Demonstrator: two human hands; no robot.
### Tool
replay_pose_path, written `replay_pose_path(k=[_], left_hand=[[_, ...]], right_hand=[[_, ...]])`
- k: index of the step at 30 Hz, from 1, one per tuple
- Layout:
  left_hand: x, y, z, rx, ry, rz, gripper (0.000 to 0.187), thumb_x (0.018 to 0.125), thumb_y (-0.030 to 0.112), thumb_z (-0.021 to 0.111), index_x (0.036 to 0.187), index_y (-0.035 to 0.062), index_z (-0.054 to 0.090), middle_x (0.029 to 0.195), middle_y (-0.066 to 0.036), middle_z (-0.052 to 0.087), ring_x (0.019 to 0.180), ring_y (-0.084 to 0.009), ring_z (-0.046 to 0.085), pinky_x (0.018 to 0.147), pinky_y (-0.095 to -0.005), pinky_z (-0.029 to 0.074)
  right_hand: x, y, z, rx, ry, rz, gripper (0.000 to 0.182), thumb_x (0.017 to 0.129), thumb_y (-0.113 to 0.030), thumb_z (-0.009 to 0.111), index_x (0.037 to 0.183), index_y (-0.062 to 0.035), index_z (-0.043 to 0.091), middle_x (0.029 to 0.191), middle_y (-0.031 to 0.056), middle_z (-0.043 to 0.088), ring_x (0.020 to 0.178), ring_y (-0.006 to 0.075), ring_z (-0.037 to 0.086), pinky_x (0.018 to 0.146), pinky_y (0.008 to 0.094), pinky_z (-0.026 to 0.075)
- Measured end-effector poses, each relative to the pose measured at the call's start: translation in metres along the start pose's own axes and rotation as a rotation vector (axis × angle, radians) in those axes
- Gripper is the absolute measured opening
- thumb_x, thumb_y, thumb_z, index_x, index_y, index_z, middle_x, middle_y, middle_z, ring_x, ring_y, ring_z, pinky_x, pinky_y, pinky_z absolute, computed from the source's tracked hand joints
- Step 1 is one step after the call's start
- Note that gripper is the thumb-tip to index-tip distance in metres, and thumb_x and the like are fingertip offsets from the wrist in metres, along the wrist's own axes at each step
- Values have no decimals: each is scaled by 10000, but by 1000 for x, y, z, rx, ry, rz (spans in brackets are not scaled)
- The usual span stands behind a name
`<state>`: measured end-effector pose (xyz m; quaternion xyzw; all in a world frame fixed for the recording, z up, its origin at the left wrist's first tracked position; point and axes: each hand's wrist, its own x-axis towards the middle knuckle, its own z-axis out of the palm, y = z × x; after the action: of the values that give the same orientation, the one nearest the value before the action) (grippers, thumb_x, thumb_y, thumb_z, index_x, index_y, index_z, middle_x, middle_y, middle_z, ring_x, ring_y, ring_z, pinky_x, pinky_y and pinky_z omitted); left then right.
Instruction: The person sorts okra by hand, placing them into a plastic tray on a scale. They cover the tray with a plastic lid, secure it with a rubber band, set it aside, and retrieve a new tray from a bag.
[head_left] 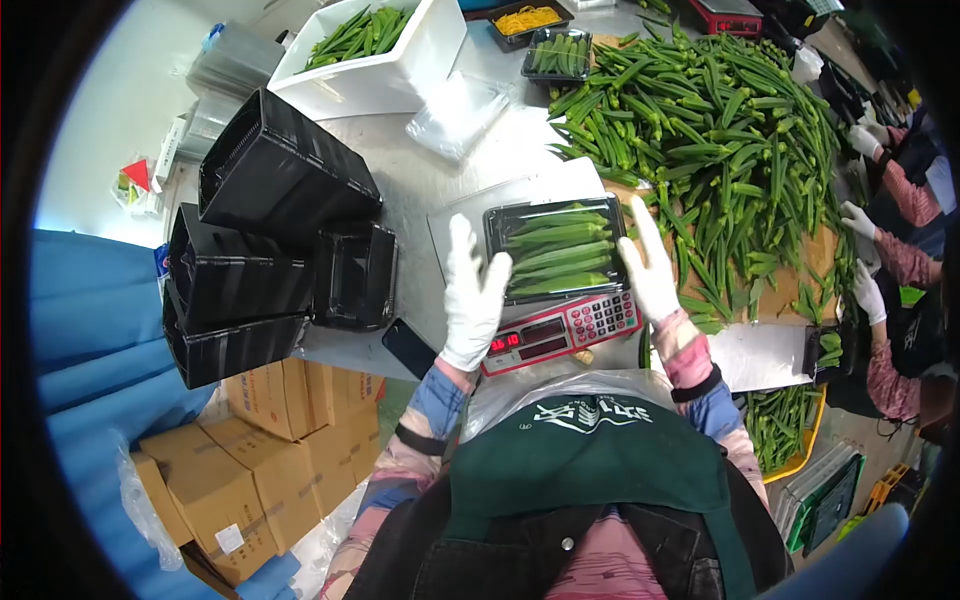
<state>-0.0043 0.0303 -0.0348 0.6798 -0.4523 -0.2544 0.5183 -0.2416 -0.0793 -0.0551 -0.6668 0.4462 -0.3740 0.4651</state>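
A black tray of okra [560, 250] rests on the scale [565, 333], which has a red and white keypad front and lit red digits. The okra lie side by side under a shiny clear cover. My left hand [474, 300], in a white glove, is open at the tray's left side, thumb near its edge. On the other side my right hand [650, 262], gloved too, is open with fingers stretched upward and the thumb right at the tray's edge. Neither hand is wrapped round anything.
Loose okra [720, 150] are heaped on the right. Stacked black trays [285, 165] and a phone [409, 348] are at left. A white bin [375, 75] and clear plastic film [458, 115] lie beyond. Other people's gloved hands [866, 290] show at far right; cardboard boxes [235, 470] stand below.
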Motion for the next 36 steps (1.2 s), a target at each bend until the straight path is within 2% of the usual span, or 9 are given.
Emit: replay_pose_path(k=[3, 4, 8, 17, 20, 26, 29, 33, 36], left_hand=[[-30, -6, -23, -343, 76, -356, 555, 978, 107, 620, 1469, -12, 390, 1138, -79, 629, 927, -99, 624, 809, -229, 517], [-36, -7, -29, -402, -2, -484, 514, 982, 115, 616, 1440, -8, 418, 1110, -85, 640, 903, -115, 639, 784, -239, 535], [-53, -12, -21, -781, -83, -667, 345, 994, 135, 605, 1302, 4, 520, 1066, -113, 662, 853, -165, 677, 713, -270, 577], [-42, -20, -23, -1003, -73, -756, 182, 991, 125, 606, 1153, 46, 582, 1008, -142, 694, 807, -195, 688, 668, -289, 587], [-37, -27, -22, -896, -103, -721, 137, 1001, 147, 597, 1106, 61, 580, 929, -104, 673, 700, -155, 627, 576, -252, 519], [-41, -20, -15, -1269, -310, -648, 128, 1023, 169, 556, 942, 82, 508, 715, 4, 427, 547, -76, 371, 475, -218, 310], [-48, -17, -14, -1405, -350, -659, 135, 1020, 155, 549, 921, 83, 492, 710, 7, 396, 525, -78, 343, 470, -217, 313], [-57, -25, -30, -757, -327, -669, 120, 995, 140, 571, 901, 77, 532, 683, -1, 489, 529, -82, 444, 471, -235, 353], [-38, -6, -54, -337, -294, -703, 212, 1012, 208, 573, 1118, 27, 608, 762, -20, 600, 600, -101, 582, 520, -234, 465]], right_hand=[[-35, 16, -16, 183, 112, 281, 472, 988, -159, 606, 1420, 2, 501, 1355, 115, 597, 1145, 207, 618, 995, 304, 476], [-42, 7, -16, 327, 137, 387, 391, 990, -168, 617, 1334, 11, 579, 1165, 66, 675, 923, 120, 646, 795, 244, 515], [-59, 24, -18, 685, -29, 612, 263, 988, -155, 619, 1198, 0, 643, 1044, 23, 677, 831, 58, 595, 647, 192, 435], [-52, 23, -13, 893, -32, 671, 236, 979, -135, 620, 1167, 5, 633, 922, -23, 606, 745, 68, 531, 629, 206, 419], [-49, 23, -11, 886, -39, 644, 240, 984, -131, 610, 1176, 13, 623, 927, -23, 604, 724, 67, 501, 637, 210, 411], [-47, 26, -16, 1210, -36, 627, 289, 994, -116, 599, 1223, 59, 584, 902, -31, 570, 662, 46, 401, 643, 224, 400], [-57, 42, -20, 1266, -115, 566, 314, 993, -116, 602, 1240, 76, 570, 922, -22, 575, 655, 34, 383, 642, 226, 397], [-57, 42, -33, 854, -195, 612, 262, 1015, -149, 575, 1204, 30, 600, 932, -13, 602, 684, 59, 455, 673, 232, 429], [-34, 41, -60, 535, -305, 619, 288, 1020, -232, 580, 1175, 3, 640, 929, 6, 661, 732, 83, 572, 659, 234, 476]])
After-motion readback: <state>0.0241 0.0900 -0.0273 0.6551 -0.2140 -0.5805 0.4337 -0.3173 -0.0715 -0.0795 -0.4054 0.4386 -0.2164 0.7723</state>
